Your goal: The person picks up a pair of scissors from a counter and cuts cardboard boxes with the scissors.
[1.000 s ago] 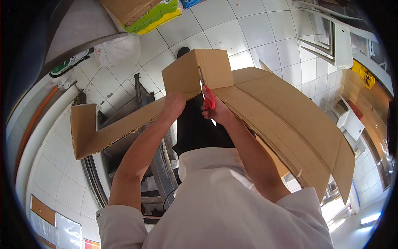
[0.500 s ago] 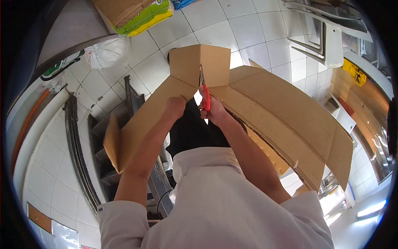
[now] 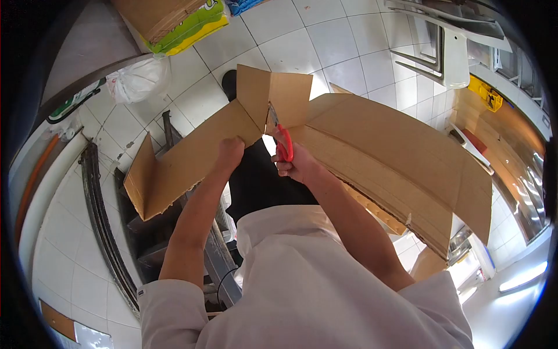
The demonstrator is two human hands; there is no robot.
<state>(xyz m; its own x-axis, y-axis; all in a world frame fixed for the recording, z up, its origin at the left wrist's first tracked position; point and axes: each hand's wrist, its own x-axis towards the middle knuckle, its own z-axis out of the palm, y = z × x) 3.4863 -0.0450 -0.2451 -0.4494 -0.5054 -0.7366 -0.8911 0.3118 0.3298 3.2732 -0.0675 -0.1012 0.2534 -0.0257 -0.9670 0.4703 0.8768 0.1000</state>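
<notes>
A large opened-out cardboard box [image 3: 378,145] spreads across the view in front of my body, its flaps folded at angles. My left hand [image 3: 232,152] grips the near edge of its left panel, fingers wrapped over the board. In my right hand [image 3: 296,163] is a pair of scissors [image 3: 285,139] with red handles. The scissor blades point away from me and lie at the corner where the left panel meets the upright far flaps [image 3: 290,93]. A slit shows at that corner. Part of the blades is hidden by the cardboard.
A white plastic bag [image 3: 138,78] lies on the tiled floor at the left, near a green and yellow package [image 3: 186,29]. Dark metal racks [image 3: 157,244] stand at my left. A white chair [image 3: 450,58] is at the far right, with a yellow basket [image 3: 485,93] beyond it.
The left panel has swung outward and left with my left hand. The scissors have tilted, handles lower and to the right of the tips. The far flaps have shifted slightly left.
</notes>
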